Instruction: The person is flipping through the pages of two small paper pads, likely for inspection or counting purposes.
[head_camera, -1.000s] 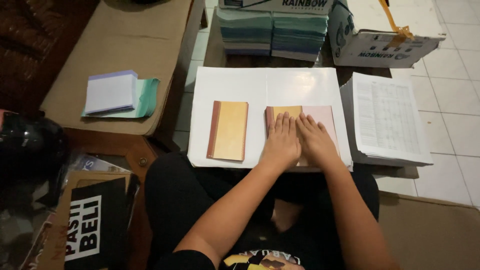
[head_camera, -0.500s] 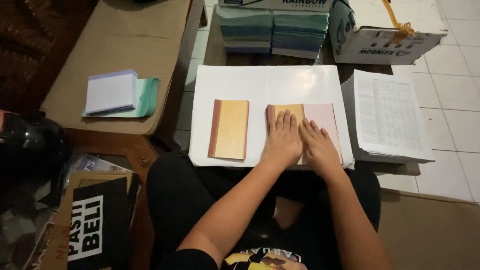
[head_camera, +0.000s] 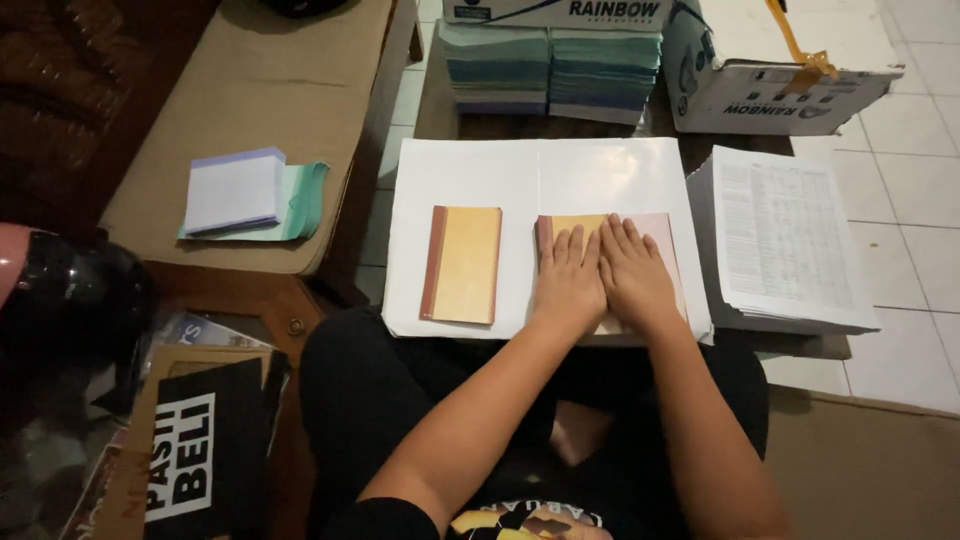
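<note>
Both of my hands lie flat, side by side, on a booklet (head_camera: 655, 232) with a yellow cover and a pink sheet showing at its right. My left hand (head_camera: 566, 280) covers its left half and my right hand (head_camera: 632, 273) presses its middle. To the left lies a second yellow booklet (head_camera: 463, 264) with a brown spine, untouched. Both booklets rest on a large white sheet (head_camera: 540, 175) spread over a low board in front of my lap.
A stack of printed sheets (head_camera: 785, 235) sits at the right. Piles of blue-green paper (head_camera: 553, 68) and a white cardboard box (head_camera: 765, 85) stand behind. A small white pad on green paper (head_camera: 238, 190) lies on a cushion at the left. A dark helmet (head_camera: 70, 300) is at far left.
Both hands have slid slightly forward over the right booklet, staying flat on it. The rest is unchanged.
</note>
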